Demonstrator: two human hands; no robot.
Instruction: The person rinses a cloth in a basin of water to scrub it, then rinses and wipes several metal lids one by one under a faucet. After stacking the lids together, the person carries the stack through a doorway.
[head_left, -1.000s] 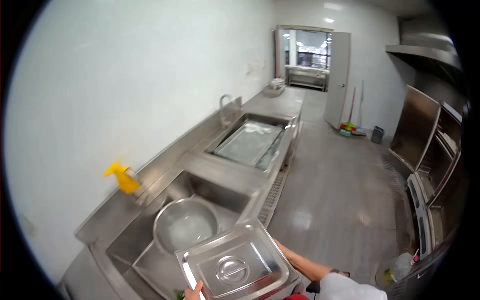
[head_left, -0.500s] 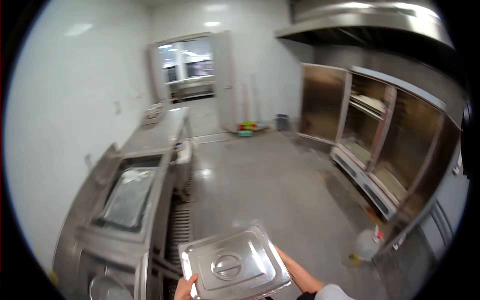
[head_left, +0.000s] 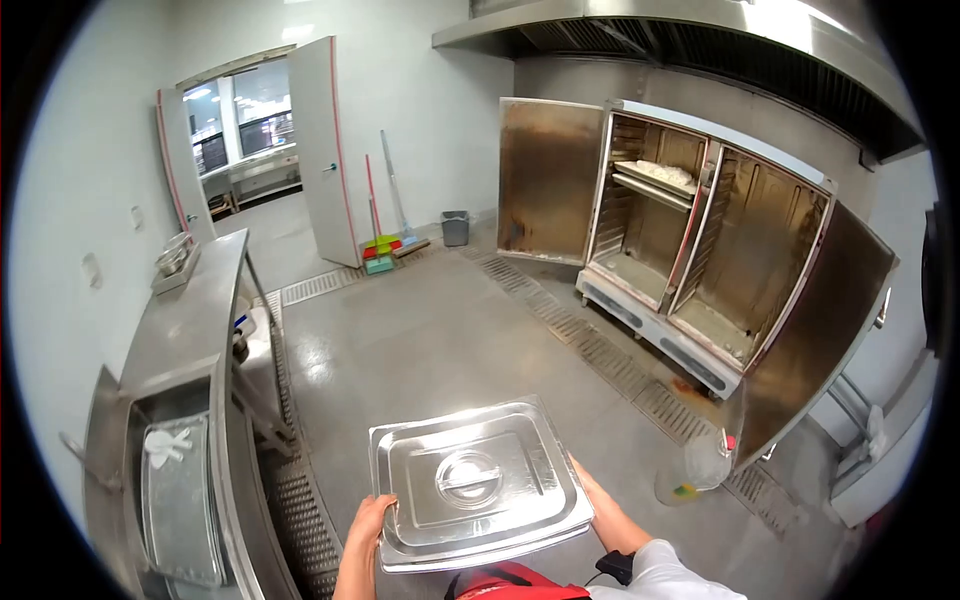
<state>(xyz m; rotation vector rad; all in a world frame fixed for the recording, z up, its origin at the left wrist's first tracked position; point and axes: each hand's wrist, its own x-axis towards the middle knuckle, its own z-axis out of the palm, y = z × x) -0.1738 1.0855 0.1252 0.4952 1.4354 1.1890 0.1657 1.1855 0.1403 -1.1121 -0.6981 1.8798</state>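
A rectangular stainless steel food pan with a lid (head_left: 430,505) is held level in front of my body. My left hand (head_left: 370,522) grips its left edge, the thumb over the rim. At the right edge is my right hand (head_left: 605,505), its fingers mostly hidden behind and under the pan. The lid has a round recess with a bar handle in the middle and lies closed on the pan. Below the pan a red garment shows.
A steel sink (head_left: 225,470) holding a tray (head_left: 180,500) and a steel table (head_left: 190,300) line the left wall. On the right stands a tall open-doored steaming cabinet (head_left: 660,300). A clear plastic jug (head_left: 705,462) sits on the floor near its door. Brooms and a grey bin (head_left: 455,229) are by the doorway.
My view has turned to the right, so the sink and doorway now sit farther left. Both hands still hold the lidded pan, which appears slightly higher and farther right.
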